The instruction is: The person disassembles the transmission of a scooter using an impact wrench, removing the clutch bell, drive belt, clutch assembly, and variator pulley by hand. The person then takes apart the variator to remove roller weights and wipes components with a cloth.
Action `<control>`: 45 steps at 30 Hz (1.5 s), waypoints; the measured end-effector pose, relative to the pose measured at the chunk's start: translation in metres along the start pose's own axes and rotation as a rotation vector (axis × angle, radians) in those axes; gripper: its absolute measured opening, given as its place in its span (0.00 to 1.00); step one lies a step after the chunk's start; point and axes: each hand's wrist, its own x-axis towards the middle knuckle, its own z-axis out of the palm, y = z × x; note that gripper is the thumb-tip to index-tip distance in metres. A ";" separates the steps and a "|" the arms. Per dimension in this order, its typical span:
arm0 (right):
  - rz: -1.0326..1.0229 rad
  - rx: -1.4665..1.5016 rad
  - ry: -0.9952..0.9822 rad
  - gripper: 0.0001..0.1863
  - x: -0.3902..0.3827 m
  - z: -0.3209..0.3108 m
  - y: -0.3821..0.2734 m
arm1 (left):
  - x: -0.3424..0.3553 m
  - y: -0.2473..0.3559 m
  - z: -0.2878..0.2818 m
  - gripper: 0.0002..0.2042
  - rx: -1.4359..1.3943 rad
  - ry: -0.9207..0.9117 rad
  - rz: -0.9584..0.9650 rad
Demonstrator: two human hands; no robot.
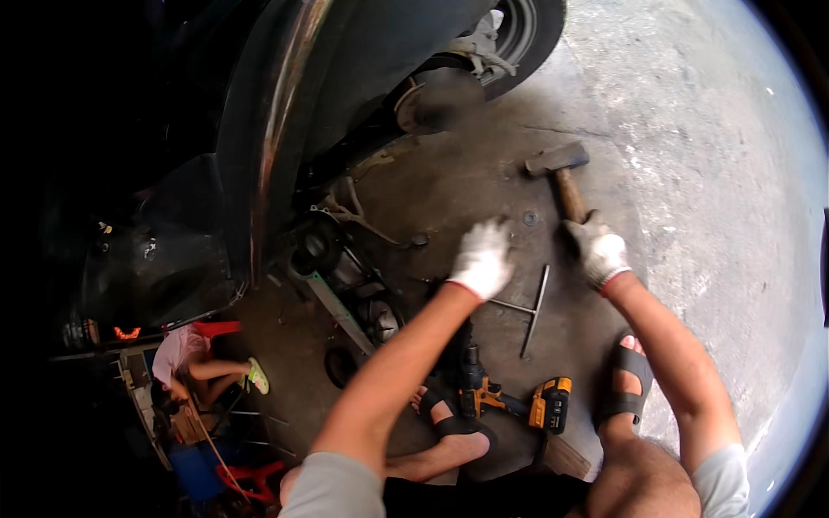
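Observation:
My right hand (599, 250), in a white work glove, is closed round the wooden handle of a hammer (570, 192). The hammer's heavy dark metal head points away from me, above or on the concrete floor; I cannot tell which. Further left, my left hand (484, 261), gloved the same way, is over the floor and smeared by motion, so its fingers do not show clearly. Just below it lies a T-handle wrench (536, 311). A small round washer-like piece (530, 218) rests on the floor between the hands.
An orange and black cordless drill (480, 387) lies near my feet, by its battery (551, 404). Left of my left arm sits a partly dismantled scooter engine (337, 268). The scooter's wheel (522, 39) stands at the top. Another person (203, 363) sits at lower left.

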 end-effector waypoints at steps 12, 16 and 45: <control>-0.085 0.003 0.075 0.28 -0.068 -0.036 0.069 | -0.005 0.004 0.071 0.34 -0.015 0.093 0.070; -0.052 -0.003 0.082 0.28 -0.108 -0.030 0.082 | -0.022 -0.009 0.060 0.34 -0.062 0.077 -0.042; -0.128 1.954 0.124 0.14 0.157 -0.188 -0.115 | -0.022 0.008 -0.016 0.22 -1.003 0.379 -0.424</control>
